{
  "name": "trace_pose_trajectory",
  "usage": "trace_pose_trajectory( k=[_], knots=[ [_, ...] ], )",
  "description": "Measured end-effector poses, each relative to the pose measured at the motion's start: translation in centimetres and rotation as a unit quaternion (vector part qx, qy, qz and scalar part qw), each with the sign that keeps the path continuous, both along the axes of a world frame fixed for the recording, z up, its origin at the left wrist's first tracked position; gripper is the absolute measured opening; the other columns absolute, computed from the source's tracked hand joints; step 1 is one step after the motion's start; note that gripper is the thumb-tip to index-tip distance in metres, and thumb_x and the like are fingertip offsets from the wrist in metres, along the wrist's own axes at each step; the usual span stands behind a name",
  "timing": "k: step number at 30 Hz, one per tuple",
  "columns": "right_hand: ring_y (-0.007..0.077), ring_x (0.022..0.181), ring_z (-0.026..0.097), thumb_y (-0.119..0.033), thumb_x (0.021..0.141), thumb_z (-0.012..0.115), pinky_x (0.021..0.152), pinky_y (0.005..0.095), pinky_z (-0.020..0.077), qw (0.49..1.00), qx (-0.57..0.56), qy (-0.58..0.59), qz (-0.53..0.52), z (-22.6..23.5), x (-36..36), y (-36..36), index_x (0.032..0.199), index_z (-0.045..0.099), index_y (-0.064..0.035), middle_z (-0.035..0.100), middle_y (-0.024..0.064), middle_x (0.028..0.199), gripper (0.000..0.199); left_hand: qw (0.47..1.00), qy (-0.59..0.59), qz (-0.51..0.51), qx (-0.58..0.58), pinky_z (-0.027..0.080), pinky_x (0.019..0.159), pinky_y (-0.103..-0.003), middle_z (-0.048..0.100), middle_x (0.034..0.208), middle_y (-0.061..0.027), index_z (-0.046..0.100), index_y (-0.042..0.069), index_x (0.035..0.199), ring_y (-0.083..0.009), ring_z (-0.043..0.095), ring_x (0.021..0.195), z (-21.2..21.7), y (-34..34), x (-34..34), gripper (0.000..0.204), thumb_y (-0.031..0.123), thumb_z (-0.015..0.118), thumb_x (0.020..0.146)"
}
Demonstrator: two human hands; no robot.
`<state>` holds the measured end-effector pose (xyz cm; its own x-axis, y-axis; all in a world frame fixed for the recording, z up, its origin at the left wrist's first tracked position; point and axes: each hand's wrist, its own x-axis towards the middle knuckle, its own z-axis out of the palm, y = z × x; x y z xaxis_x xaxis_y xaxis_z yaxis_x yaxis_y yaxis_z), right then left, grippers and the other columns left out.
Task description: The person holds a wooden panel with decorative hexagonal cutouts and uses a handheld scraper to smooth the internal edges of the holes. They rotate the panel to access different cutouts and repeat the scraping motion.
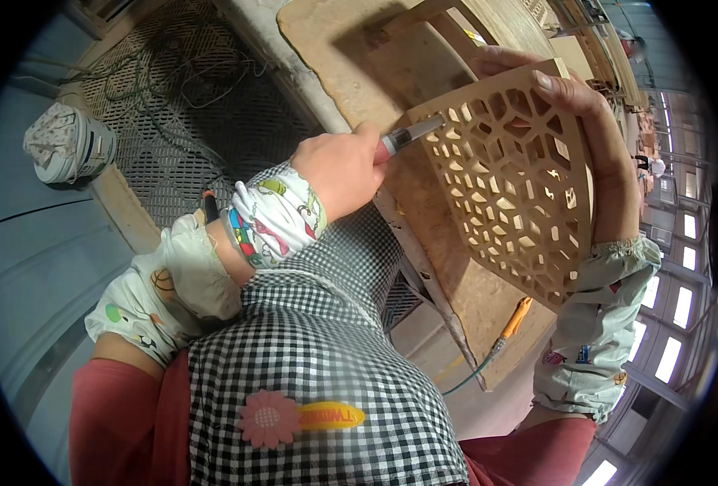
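Observation:
My left hand [339,166] is closed round the red handle of a hand tool with a flat metal blade [417,131] and a dark collar. The blade's end lies against the top left edge of a wooden openwork panel [529,190], which is pierced with many angular holes. I cannot make out whether it is a knife or a chisel. My right hand [598,121] grips the panel at its upper right side, thumb on the front face and fingers partly hidden behind. The panel stands tilted over the worktable [326,40].
A wooden frame [436,18] lies on the table's far part, beside stacked boards. Near the table's closer corner rests an orange tool [517,317] on a green hose. At the left stand a white bucket [71,154] and a dark slatted mat [148,162] with tangled cables.

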<state>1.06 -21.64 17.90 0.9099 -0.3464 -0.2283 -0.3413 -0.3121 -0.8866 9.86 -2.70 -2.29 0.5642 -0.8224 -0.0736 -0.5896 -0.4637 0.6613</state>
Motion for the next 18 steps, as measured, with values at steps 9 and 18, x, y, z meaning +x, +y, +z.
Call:
trace_pose_trajectory(
  k=[9, 18],
  knots=[
    [0.0263, 0.110, 0.069, -0.050, 0.079, 0.074, 0.098, 0.0391, 0.0561, 0.997, -0.011, 0.063, 0.052, -0.3, 1.2, -3.0, 0.133, 0.071, -0.0025, 0.072, 0.0154, 0.126, 0.072, 0.999, 0.017, -0.035, 0.014, 0.059, 0.073, -0.055, 0.075, 0.085, -0.0199, 0.057, 0.004, 0.111, -0.0427, 0.074, 0.080, 0.8, 0.9, 0.0, 0.029, 0.027, 0.067, 0.095],
    [0.0284, 0.118, 0.067, -0.049, 0.073, 0.077, 0.105, 0.0393, 0.0508, 0.999, -0.013, 0.030, -0.036, -0.6, 0.9, 0.2, 0.135, 0.071, 0.0000, 0.072, 0.0173, 0.132, 0.079, 0.835, 0.529, -0.141, 0.056, 0.051, 0.046, -0.037, 0.062, 0.069, -0.0073, 0.055, 0.007, 0.105, -0.0211, 0.061, 0.051, -1.9, 0.6, 4.4, 0.036, 0.043, 0.059, 0.104]
  ],
)
